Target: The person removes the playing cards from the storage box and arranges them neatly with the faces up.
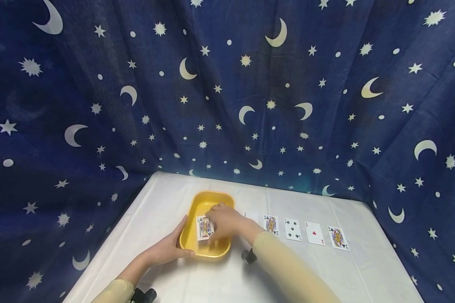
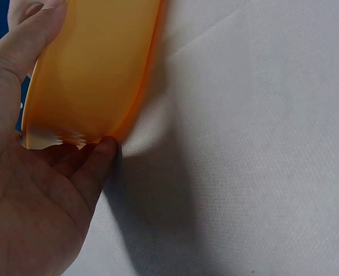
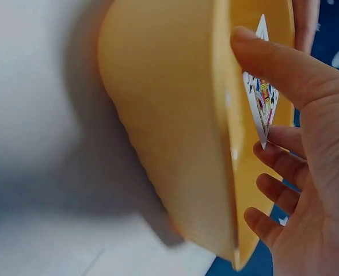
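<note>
My left hand grips the near left side of a yellow plastic tray, thumb along the rim and fingers against its outside in the left wrist view. Over the tray's inside, my right hand holds a face card by its edges. In the right wrist view this playing card sits between the thumb and a fingertip, while the other fingers curl loosely. Part of the card's right side is hidden behind the right hand in the head view.
To the right, a row of face-up cards lies on the white cloth: a partly hidden ace, a queen, a five of spades, an ace of hearts and another face card. A starry blue curtain surrounds the table.
</note>
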The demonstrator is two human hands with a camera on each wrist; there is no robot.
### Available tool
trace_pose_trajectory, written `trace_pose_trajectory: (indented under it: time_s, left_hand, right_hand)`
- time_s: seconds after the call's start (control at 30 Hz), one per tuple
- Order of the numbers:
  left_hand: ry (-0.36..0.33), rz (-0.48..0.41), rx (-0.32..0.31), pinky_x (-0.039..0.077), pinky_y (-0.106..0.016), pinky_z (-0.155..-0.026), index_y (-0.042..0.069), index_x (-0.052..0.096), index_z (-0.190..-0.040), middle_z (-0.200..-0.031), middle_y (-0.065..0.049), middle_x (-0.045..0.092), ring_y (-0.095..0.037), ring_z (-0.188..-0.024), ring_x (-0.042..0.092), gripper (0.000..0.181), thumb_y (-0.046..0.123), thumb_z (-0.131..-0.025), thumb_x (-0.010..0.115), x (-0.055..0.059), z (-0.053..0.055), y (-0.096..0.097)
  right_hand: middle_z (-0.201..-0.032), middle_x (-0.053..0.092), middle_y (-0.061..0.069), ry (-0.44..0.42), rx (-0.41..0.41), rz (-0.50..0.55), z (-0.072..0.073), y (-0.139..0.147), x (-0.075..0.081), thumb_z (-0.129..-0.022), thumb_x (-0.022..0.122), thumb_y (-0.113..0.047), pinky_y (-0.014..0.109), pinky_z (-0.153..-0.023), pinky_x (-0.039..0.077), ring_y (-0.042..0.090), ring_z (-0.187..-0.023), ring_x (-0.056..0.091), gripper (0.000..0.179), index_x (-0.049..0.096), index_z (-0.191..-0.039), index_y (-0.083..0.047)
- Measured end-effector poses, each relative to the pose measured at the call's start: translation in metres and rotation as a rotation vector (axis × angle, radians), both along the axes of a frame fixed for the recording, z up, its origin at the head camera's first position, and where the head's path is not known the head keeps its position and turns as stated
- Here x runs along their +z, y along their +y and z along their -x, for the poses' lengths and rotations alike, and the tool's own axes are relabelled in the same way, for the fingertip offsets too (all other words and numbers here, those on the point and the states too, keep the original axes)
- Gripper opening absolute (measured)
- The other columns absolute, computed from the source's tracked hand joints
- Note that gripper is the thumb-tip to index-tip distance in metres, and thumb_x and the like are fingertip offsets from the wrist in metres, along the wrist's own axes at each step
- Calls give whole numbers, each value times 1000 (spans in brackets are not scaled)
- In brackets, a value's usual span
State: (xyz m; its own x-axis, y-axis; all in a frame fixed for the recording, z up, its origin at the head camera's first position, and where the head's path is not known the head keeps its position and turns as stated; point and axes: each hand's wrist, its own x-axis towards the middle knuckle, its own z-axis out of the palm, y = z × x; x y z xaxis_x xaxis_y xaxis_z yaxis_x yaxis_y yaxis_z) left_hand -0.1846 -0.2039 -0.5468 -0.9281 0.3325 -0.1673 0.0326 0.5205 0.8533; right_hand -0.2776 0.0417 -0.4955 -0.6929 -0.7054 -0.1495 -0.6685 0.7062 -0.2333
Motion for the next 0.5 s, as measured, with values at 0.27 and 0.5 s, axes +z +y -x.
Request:
trace_pose_trajectory:
  time_s: [0.27,0.5]
  left_hand:
    - [-4,1,11,12,-58,-122,16,-1,-166,-171,-13,4,-37,-155,11,126,40,-80,88,-1,1,1]
    - [-16,11,32,13,-59,-122,16,0,-166,-171,-12,5,-37,-155,11,127,41,-79,89,-1,1,3]
  right_hand:
    - [-140,59,-2,32,-64,102,5,28,19,-68,88,-62,37,-114,38,18,-128,45,94,59,-145,-17]
    - [-139,58,-1,62,-106,149,8,61,28,-68,87,-65,41,-115,38,20,-132,44,95,58,-145,-18]
